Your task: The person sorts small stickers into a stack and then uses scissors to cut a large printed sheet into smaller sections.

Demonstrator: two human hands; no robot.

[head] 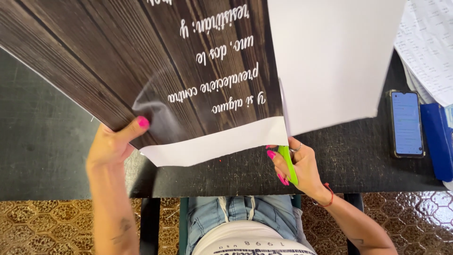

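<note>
Wood-print poster (pixel 155 56) pinched in left hand (pixel 111 144) grip | right hand (pixel 299 165) grip closed around green scissors (pixel 288 163)

Left hand (pixel 111 144) grips poster (pixel 155 61); right hand (pixel 299 165) holds, seemingly, green scissors (pixel 288 163).

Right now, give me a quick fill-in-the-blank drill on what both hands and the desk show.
1. The right hand grips scissors with bright ____ handles.
2. The left hand pinches the dark wood-print poster at its ____ edge.
3. A phone lies flat on the black table with its screen ____.
4. The poster's bottom margin is a plain ____ strip.

Missing words: green; left; lit; white
</note>
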